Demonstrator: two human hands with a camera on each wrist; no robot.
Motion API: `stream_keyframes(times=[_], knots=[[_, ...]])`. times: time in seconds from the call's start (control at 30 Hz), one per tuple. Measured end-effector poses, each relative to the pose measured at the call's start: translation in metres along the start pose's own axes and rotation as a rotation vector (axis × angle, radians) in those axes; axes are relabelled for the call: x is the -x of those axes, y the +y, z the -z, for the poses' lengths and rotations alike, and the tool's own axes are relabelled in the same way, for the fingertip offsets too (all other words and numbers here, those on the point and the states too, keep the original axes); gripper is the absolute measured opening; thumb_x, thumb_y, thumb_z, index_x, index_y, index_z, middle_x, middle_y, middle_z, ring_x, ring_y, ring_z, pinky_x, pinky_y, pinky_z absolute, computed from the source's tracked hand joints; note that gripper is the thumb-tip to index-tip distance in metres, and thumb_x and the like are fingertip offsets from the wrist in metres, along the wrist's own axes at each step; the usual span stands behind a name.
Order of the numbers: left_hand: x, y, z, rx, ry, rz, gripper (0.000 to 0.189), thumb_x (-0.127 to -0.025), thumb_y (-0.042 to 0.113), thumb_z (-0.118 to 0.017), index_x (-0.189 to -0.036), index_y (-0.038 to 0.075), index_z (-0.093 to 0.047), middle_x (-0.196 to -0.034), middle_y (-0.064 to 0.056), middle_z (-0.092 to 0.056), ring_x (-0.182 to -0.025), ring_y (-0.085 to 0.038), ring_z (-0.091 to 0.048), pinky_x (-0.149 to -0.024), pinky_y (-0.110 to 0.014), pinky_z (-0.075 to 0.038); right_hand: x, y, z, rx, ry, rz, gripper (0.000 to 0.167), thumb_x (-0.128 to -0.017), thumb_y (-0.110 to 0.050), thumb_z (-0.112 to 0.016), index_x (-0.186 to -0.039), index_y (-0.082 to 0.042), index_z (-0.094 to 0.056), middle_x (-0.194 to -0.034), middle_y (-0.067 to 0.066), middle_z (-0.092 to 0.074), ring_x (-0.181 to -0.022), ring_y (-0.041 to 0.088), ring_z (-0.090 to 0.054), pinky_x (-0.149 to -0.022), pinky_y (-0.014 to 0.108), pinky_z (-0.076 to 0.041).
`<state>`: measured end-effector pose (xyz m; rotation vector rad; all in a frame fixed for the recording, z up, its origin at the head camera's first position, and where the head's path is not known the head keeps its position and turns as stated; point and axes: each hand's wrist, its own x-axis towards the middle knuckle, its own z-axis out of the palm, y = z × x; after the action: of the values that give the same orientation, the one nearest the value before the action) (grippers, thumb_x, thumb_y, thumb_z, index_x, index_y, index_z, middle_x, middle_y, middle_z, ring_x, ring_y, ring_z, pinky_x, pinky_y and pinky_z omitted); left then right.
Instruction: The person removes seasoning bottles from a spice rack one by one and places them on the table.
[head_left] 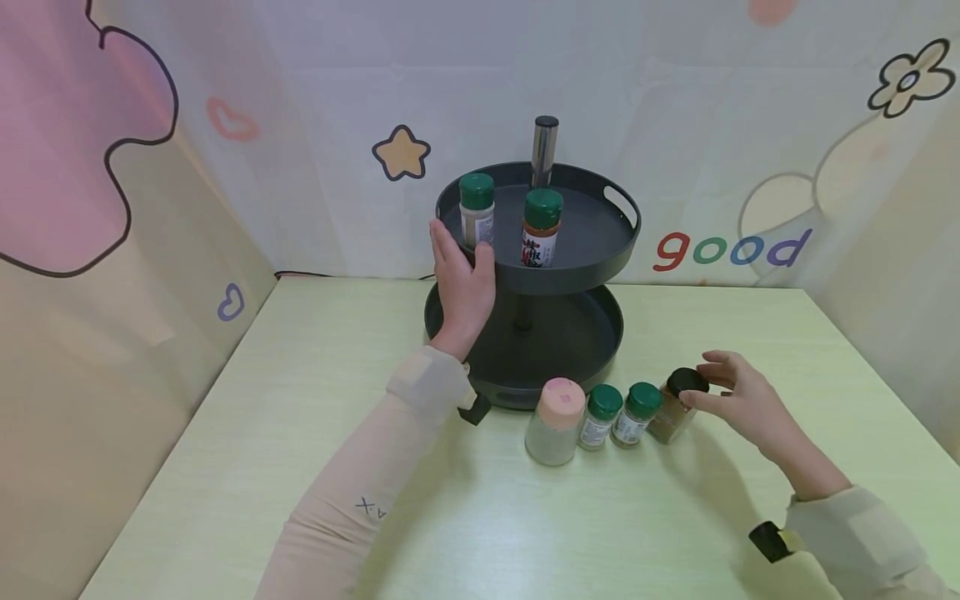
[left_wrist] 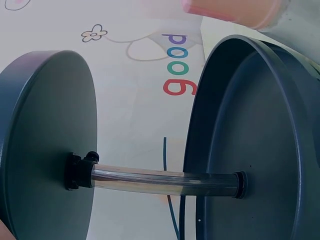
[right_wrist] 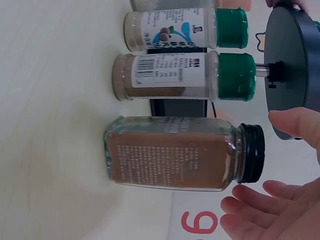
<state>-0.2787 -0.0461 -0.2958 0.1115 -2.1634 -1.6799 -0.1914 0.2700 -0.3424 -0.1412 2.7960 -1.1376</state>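
Note:
My left hand (head_left: 463, 287) rests against the left front of the upper tray (head_left: 592, 275) of a black two-tier rack, its fingers extended along the side. On that tray stand two green-capped spice bottles, one pale (head_left: 477, 221) and one red-brown (head_left: 542, 237). My right hand (head_left: 738, 400) is beside the black cap of a square glass jar of brown powder (right_wrist: 170, 155). Its thumb and fingers are spread on either side of the cap, with a gap showing in the right wrist view. The jar stands upright on the table.
Left of the jar, two green-capped spice bottles (head_left: 636, 417) (head_left: 598, 419) and a pink-lidded glass jar (head_left: 551, 437) stand in a row on the table, in front of the lower tray (head_left: 540, 350). A metal post (head_left: 544, 150) rises from the rack. A printed cloth hangs behind.

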Motion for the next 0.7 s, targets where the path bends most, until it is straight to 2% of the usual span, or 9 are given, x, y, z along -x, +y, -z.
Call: stream_keyframes(times=[0.23,0.3,0.37,0.4,0.47,0.6,0.7], knots=[[0.001,0.001,0.0,0.0,-0.001,0.008,0.073,-0.088,0.039,-0.039,-0.143,0.019,0.005,-0.15,0.009,0.006,-0.137,-0.01,0.001,-0.111,-0.032,-0.008,0.001,-0.009,0.005,0.017,0.1,0.058,0.067,-0.086,-0.031,-0.055,-0.132,0.008,-0.026,-0.128,0.031,-0.039,-0.116,0.042,-0.037,-0.092,0.053,-0.034],[0.001,0.001,-0.001,-0.003,0.0,0.007,0.073,-0.088,0.039,-0.039,-0.143,0.019,0.005,-0.15,0.009,0.006,-0.137,-0.01,0.001,-0.111,-0.032,-0.009,0.001,-0.011,0.006,0.032,0.142,0.082,0.063,-0.086,-0.03,-0.055,-0.13,0.008,-0.03,-0.125,0.029,-0.043,-0.113,0.039,-0.04,-0.092,0.039,-0.04],[0.001,0.001,-0.001,-0.006,0.002,0.006,0.073,-0.088,0.039,-0.039,-0.143,0.019,0.005,-0.15,0.009,0.006,-0.137,-0.01,0.001,-0.111,-0.033,-0.009,0.001,-0.013,0.008,0.043,0.18,0.099,0.06,-0.086,-0.031,-0.054,-0.128,0.007,-0.033,-0.123,0.028,-0.046,-0.111,0.036,-0.043,-0.086,0.022,-0.042],[0.002,0.001,-0.001,-0.007,0.002,0.006,0.073,-0.088,0.04,-0.04,-0.143,0.019,0.005,-0.15,0.009,0.006,-0.137,-0.01,0.001,-0.111,-0.032,-0.009,0.001,-0.014,0.008,0.037,0.197,0.107,0.058,-0.086,-0.031,-0.054,-0.127,0.007,-0.035,-0.122,0.027,-0.047,-0.109,0.032,-0.045,-0.084,0.015,-0.041],[0.002,0.001,-0.001,-0.007,0.004,0.002,0.073,-0.088,0.04,-0.04,-0.143,0.019,0.005,-0.15,0.009,0.006,-0.137,-0.01,0.001,-0.111,-0.032,-0.009,0.001,-0.016,0.01,0.035,0.224,0.115,0.057,-0.086,-0.032,-0.054,-0.126,0.005,-0.037,-0.121,0.025,-0.049,-0.105,0.015,-0.048,-0.074,0.002,-0.035],[0.004,0.002,-0.001,-0.007,0.004,-0.012,0.074,-0.088,0.041,-0.04,-0.143,0.019,0.005,-0.15,0.008,0.006,-0.138,-0.011,0.001,-0.111,-0.033,-0.009,-0.001,-0.022,0.012,0.017,0.257,0.145,0.055,-0.086,-0.032,-0.054,-0.126,0.003,-0.04,-0.121,0.023,-0.051,-0.092,-0.015,-0.04,-0.073,-0.004,-0.031],[0.005,0.001,-0.001,-0.008,0.0,-0.018,0.074,-0.088,0.042,-0.04,-0.143,0.019,0.005,-0.15,0.008,0.007,-0.138,-0.011,0.002,-0.111,-0.034,-0.009,-0.001,-0.027,0.012,0.018,0.262,0.161,0.055,-0.086,-0.033,-0.054,-0.127,0.001,-0.04,-0.121,0.023,-0.051,-0.091,-0.017,-0.039,-0.074,-0.004,-0.031]])
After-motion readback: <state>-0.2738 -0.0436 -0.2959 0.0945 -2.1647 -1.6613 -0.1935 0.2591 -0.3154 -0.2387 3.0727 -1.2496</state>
